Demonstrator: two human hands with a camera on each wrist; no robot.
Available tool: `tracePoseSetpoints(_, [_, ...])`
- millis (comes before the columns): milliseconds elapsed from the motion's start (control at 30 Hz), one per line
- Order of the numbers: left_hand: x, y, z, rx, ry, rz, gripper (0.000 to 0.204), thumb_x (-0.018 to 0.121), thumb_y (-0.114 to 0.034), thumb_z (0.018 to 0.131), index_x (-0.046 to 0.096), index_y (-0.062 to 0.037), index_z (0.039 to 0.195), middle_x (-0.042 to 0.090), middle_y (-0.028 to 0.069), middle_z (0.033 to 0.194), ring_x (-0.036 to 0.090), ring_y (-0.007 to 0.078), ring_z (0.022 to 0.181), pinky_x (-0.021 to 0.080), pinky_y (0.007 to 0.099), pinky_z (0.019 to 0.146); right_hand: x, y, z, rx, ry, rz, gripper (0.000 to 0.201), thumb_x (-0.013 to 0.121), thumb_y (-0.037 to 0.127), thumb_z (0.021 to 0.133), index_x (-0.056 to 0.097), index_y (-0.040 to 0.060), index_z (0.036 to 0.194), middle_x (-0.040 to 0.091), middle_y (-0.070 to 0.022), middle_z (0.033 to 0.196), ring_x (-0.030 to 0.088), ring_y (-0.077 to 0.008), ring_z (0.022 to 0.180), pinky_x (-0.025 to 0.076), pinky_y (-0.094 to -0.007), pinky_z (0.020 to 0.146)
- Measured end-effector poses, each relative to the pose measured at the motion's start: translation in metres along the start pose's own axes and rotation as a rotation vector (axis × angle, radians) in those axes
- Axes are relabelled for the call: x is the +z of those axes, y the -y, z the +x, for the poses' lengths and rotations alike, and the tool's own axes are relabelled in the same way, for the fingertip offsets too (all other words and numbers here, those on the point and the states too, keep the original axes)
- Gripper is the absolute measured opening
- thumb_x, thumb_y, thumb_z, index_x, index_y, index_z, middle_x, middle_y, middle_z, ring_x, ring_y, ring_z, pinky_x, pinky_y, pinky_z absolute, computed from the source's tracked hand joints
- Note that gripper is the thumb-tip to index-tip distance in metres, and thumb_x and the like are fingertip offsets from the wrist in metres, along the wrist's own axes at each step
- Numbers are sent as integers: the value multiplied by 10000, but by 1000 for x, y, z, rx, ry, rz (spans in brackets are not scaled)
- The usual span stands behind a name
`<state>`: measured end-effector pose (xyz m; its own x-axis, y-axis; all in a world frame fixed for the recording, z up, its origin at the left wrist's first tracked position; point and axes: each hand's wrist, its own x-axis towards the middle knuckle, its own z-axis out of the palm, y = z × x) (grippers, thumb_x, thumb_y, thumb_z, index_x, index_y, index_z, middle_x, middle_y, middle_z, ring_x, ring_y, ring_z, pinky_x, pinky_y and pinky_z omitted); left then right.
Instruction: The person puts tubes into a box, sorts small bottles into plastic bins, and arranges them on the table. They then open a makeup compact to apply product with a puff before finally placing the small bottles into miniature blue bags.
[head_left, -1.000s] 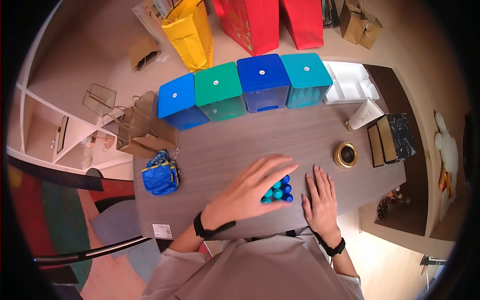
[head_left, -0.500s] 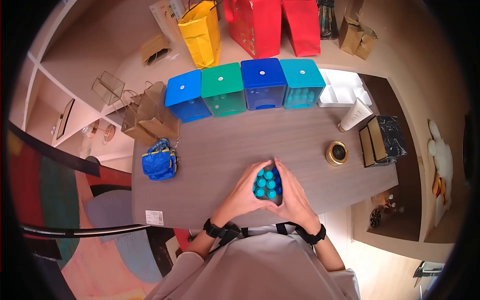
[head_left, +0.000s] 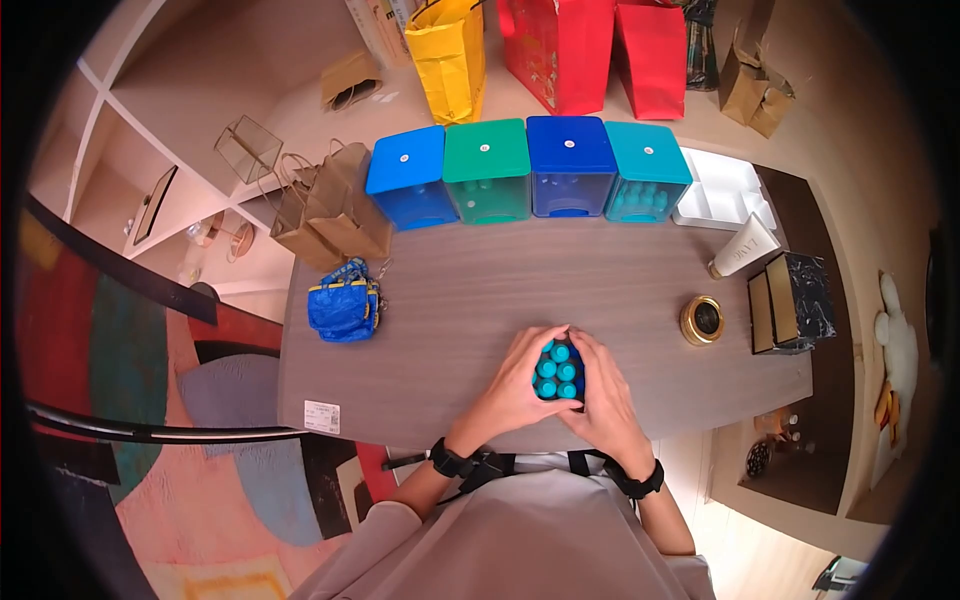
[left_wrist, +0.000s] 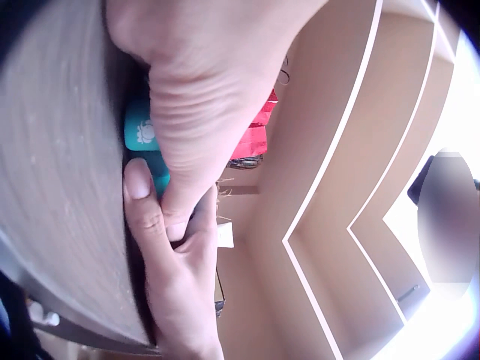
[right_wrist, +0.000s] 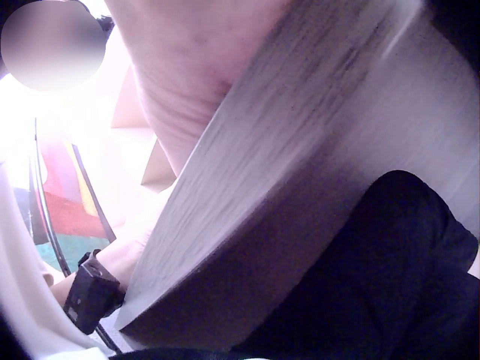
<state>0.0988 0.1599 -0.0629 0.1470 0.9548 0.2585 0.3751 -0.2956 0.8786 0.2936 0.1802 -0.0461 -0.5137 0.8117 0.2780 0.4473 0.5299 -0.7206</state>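
Note:
On the table near its front edge, a tight cluster of small teal bottles (head_left: 566,371) stands upright, caps up. Dark blue bottles (head_left: 580,384) show as a narrow strip along its right side. My left hand (head_left: 514,378) curls round the cluster from the left, and my right hand (head_left: 609,402) from the right. Their fingertips meet at the far side and the thumbs at the near side. The left wrist view shows a teal bottle (left_wrist: 139,129) with a white print beside the left thumb. In the right wrist view the bottles are hidden.
Along the back stand a light blue bin (head_left: 405,160), a green bin (head_left: 487,150), a dark blue bin (head_left: 570,145) and a teal bin (head_left: 648,150), beside a white tray (head_left: 715,170). A tube (head_left: 745,248), gold-rimmed jar (head_left: 702,320) and marbled box (head_left: 800,300) are right; a blue pouch (head_left: 342,305) left.
The left hand has come down from over the bottles to their left side, and the right hand has moved from flat on the table to their right. Both hands now close more tightly round the cluster.

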Motion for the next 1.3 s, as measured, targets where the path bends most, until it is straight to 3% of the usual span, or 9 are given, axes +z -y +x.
tracePoseSetpoints(233, [6,-4,-2,33,-35,44,900,953,-95,738,543,-65,1538,530,184,1512,542,406,1402,481,483,1158,2,-4,-2,18,-3,10,928,856,-17,709,459,-12,1548,522,-250,1543,537,-498,1408,463,-549,1201])
tracePoseSetpoints(533, [6,-8,1,41,-48,102,866,959,-92,704,599,-36,1490,581,193,1427,557,413,1361,493,502,1123,2,-10,-2,6,11,19,922,868,-25,699,464,4,1527,551,-258,1541,545,-463,1434,397,-570,1287])
tracePoseSetpoints(633, [4,-6,3,40,-45,82,858,964,-97,704,612,-39,1485,596,190,1399,569,416,1342,508,503,1102,0,-7,-1,77,4,35,918,874,-25,701,469,12,1524,592,-241,1517,583,-464,1393,400,-575,1285])
tracePoseSetpoints(800, [-1,-6,1,26,-50,86,773,966,-98,713,647,-37,1415,603,187,1381,579,413,1328,526,493,1073,6,-17,-3,49,-46,84,917,918,-1,673,523,35,1499,659,-209,1449,625,-475,1331,434,-572,1257])
tracePoseSetpoints(1033, [-5,-2,-7,18,-116,109,548,939,-43,738,706,-55,1234,618,160,1320,611,382,1264,538,479,1027,2,-13,1,55,-33,75,821,941,20,691,601,50,1438,680,-207,1418,630,-463,1333,444,-571,1243])
tracePoseSetpoints(1300, [-4,3,0,-3,-227,147,461,923,-11,750,737,-71,1167,628,145,1289,646,358,1185,558,454,958,3,-15,0,62,-103,42,823,969,45,704,604,23,1441,661,-200,1464,613,-431,1364,461,-528,1187])
